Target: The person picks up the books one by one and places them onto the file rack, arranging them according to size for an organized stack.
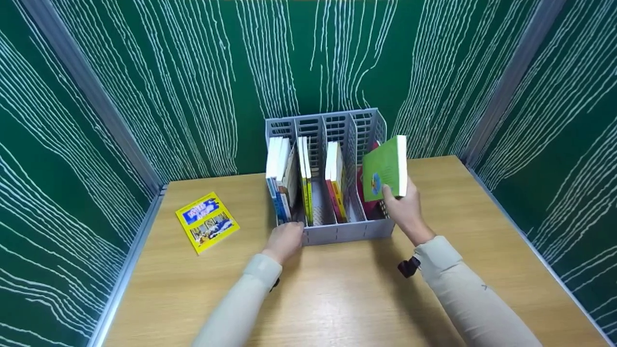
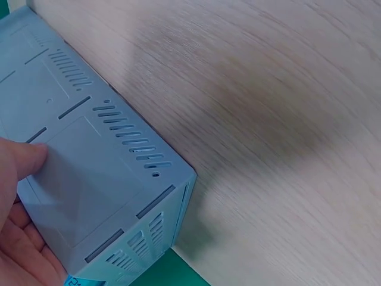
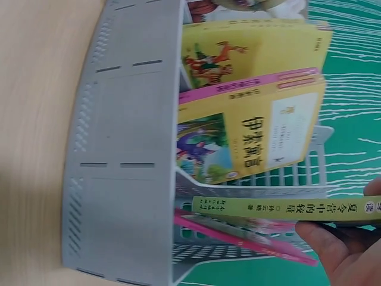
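Observation:
My right hand [image 1: 405, 205] grips a green book [image 1: 383, 168] by its near edge, at the rightmost compartment of a grey file organizer [image 1: 347, 233]. In the right wrist view the green book's spine [image 3: 280, 207] runs level beside a pink book [image 3: 256, 243] in that same compartment. My left hand [image 1: 285, 240] holds the organizer's low front wall at its left corner. The left wrist view has the thumb [image 2: 33, 159] on the outer face and the fingers curled under the rim. Books with white page edges stand in the other compartments, among them a yellow book [image 3: 250, 131].
A yellow book [image 1: 207, 222] lies flat on the wooden table [image 1: 337, 289], left of the organizer. Green walls [image 1: 193, 72] with white wavy lines rise behind and at both sides, with grey metal posts [image 1: 516, 72] at the corners.

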`<state>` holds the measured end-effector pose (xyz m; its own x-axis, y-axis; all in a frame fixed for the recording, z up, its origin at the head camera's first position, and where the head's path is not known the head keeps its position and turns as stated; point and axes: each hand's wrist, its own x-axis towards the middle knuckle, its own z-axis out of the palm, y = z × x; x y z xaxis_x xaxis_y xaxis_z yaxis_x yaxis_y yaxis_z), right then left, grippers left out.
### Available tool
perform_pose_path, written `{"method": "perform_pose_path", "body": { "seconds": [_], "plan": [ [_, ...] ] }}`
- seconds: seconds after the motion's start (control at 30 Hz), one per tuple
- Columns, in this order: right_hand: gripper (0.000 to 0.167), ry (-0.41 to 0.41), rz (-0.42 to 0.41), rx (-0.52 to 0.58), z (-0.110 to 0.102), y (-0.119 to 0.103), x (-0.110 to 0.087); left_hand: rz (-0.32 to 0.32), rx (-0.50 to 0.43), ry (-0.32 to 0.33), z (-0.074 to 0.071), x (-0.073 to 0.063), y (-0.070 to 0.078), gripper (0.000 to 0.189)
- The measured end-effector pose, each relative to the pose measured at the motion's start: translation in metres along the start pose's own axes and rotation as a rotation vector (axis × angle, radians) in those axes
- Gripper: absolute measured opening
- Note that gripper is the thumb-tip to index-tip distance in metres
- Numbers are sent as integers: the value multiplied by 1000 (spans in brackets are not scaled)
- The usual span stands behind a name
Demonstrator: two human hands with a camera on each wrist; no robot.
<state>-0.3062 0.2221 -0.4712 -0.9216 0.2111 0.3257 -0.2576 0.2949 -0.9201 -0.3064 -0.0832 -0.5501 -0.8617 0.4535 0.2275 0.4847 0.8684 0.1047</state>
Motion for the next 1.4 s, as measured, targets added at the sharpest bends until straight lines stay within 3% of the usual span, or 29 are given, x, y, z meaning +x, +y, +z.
{"method": "perform_pose_path", "body": {
  "seconds": [0.3, 0.57, 0.8, 1.03, 1.23, 1.4],
  "plan": [
    [45, -52, 28, -91, 14, 18, 8, 5, 46, 13, 0, 1, 0, 13],
    [60, -151, 34, -107, 27, 30, 17, 4, 58, 42, -2, 0, 2, 12],
    [68, -200, 42, -100, 33, 38, 26, -25, 30, 6, -5, 3, 3, 13],
    [64, -246, 52, -161, 35, 44, 34, -21, 50, -9, -3, 4, 5, 12],
    [62, -234, 73, -181, 33, 45, 42, -41, 56, -38, -1, 4, 6, 13],
    [64, -215, 112, -209, 27, 45, 48, -33, 78, -12, 0, 3, 5, 13]
  ]
}}
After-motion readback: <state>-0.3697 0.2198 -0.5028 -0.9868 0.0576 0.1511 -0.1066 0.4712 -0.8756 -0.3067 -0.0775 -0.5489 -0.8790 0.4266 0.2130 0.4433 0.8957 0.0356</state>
